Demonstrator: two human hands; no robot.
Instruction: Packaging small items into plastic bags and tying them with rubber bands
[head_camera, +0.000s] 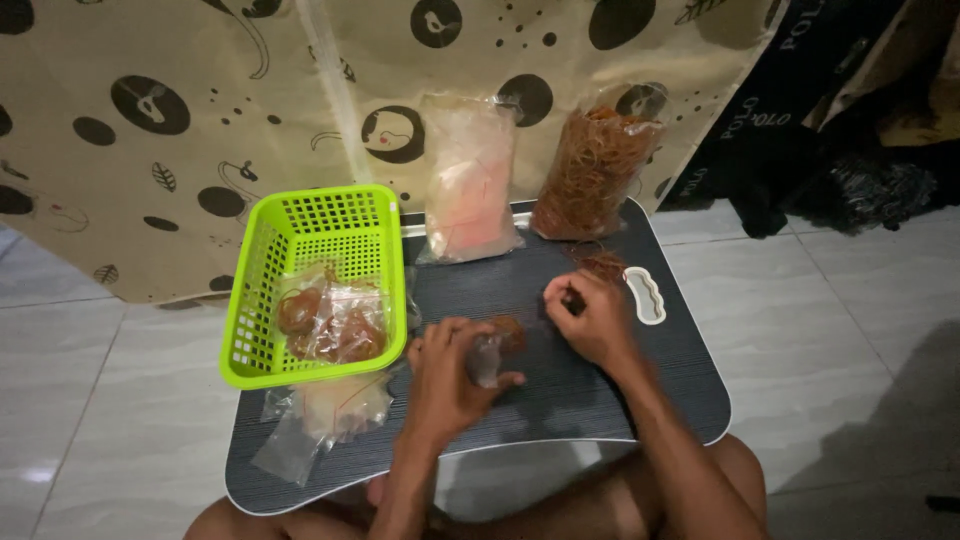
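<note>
My left hand (450, 370) is closed around a small clear plastic bag (492, 350) with brownish rubber bands in it, held over the dark lap table (560, 400). My right hand (592, 315) pinches a few rubber bands just right of that bag. A small loose heap of orange-brown rubber bands (603, 264) lies on the table beyond my right hand.
A lime green basket (262, 290) at the table's left holds small filled bags. Empty clear bags (320, 420) lie in front of it. At the back stand a bag of clear pouches (468, 180) and a large bag of rubber bands (597, 165). A patterned cloth hangs behind.
</note>
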